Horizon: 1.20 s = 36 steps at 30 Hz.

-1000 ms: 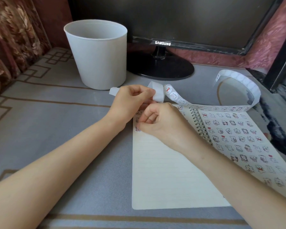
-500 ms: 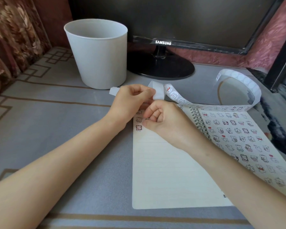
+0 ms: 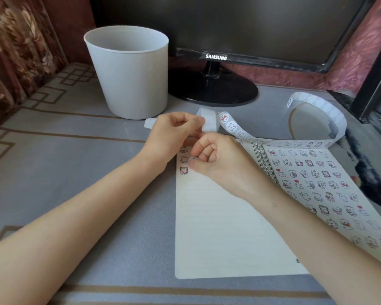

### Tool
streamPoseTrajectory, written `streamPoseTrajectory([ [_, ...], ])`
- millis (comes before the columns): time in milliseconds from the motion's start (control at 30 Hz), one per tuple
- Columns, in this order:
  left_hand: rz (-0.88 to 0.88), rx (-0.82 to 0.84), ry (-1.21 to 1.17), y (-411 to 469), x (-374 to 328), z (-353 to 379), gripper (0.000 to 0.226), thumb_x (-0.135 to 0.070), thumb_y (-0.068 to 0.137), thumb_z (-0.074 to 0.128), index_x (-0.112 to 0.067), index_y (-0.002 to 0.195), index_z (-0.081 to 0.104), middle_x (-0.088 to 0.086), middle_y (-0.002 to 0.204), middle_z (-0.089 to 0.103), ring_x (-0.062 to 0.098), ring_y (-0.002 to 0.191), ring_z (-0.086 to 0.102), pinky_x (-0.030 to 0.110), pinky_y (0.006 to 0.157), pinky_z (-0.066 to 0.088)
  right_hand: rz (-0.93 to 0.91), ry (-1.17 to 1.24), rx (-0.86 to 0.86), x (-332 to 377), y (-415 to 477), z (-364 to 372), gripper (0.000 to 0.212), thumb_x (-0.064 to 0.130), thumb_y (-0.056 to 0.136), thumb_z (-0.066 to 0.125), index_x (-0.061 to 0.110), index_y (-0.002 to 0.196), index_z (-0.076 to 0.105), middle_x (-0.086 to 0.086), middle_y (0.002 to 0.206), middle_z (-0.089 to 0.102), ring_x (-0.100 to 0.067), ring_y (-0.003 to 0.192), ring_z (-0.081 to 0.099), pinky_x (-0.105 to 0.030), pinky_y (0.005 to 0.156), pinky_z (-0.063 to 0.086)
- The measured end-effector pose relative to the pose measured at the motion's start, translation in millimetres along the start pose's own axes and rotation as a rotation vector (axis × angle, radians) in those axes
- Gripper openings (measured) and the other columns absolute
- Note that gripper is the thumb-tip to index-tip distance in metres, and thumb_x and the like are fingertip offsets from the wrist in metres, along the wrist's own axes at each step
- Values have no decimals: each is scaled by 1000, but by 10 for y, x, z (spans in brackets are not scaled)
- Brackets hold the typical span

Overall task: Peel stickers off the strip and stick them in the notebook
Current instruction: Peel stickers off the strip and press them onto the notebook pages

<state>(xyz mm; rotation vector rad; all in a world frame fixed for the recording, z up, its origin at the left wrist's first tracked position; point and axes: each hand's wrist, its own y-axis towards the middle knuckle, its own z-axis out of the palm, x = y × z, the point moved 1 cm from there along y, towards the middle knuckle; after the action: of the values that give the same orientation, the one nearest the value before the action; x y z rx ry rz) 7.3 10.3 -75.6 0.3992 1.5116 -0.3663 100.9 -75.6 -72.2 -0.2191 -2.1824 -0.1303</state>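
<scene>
An open spiral notebook [image 3: 218, 227] lies on the table, its right page [image 3: 317, 179] covered with several small cartoon stickers. Three stickers [image 3: 183, 170] sit in a column at the top left of the lined left page. A long white sticker strip [image 3: 231, 126] runs from my left hand over the notebook's top and loops up at the right. My left hand [image 3: 174, 133] pinches the strip's bare backing. My right hand [image 3: 218, 159] hovers over the page top with fingers curled, thumb tip beside the lowest sticker, nothing visible in it.
A white bin [image 3: 130, 73] stands behind my left hand. A dark monitor [image 3: 216, 29] on a round black base [image 3: 213, 91] fills the back. Curtains hang at far left. A black frame edge [image 3: 374, 84] stands at the right.
My right hand lifted off the lower spot on the left page, uncovering the third sticker, and moved up toward the strip. My left hand kept its hold on the strip.
</scene>
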Motion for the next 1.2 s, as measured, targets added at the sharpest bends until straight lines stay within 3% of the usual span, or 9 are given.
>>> streamPoseTrajectory([
  [133,14,15,-53,-4,-19,4,16,-11,91,60,-4,77,61,4,65,65,9,57,66,18,58,53,-10,127,-84,21,1,-145,15,12,83,69,23,78,61,9,67,57,-4,55,49,-20,56,40],
  [300,75,-10,-84,16,-60,-15,14,-13,93,58,-7,81,61,-5,62,64,15,66,70,24,64,58,-166,92,-355,21,29,-376,8,13,83,69,19,86,65,8,81,64,-13,63,57,-19,58,45],
  [400,97,-12,-95,4,-76,-12,11,-13,93,58,-5,86,63,-5,63,65,15,66,69,24,62,58,-194,39,-355,-7,38,-368,11,18,82,71,19,91,64,8,89,66,-6,66,58,-11,59,40],
  [500,112,-6,-90,-6,-82,-9,10,-13,93,58,-4,89,63,-5,63,64,14,65,69,23,61,57,-211,-15,-369,-22,51,-344,13,22,81,72,21,91,64,9,83,67,-5,66,57,-12,58,40],
  [667,112,15,-84,-18,-90,14,12,-12,93,58,-7,84,62,-5,62,64,13,66,69,21,59,55,-220,-7,-425,-27,74,-350,8,12,80,72,17,85,68,9,75,67,-6,67,59,-13,64,45],
  [967,90,86,-30,-39,-66,54,20,-13,90,61,6,92,67,7,81,67,11,72,68,22,67,57,-211,71,-459,-40,69,-375,7,11,82,71,16,87,71,6,79,70,-12,77,67,-35,78,56],
  [1200,121,67,-37,-55,-81,46,9,-8,88,64,-2,84,69,1,73,70,11,70,69,21,66,57,-209,-5,-457,-29,56,-371,8,11,84,69,19,87,71,8,79,69,-7,73,64,-24,73,53],
])
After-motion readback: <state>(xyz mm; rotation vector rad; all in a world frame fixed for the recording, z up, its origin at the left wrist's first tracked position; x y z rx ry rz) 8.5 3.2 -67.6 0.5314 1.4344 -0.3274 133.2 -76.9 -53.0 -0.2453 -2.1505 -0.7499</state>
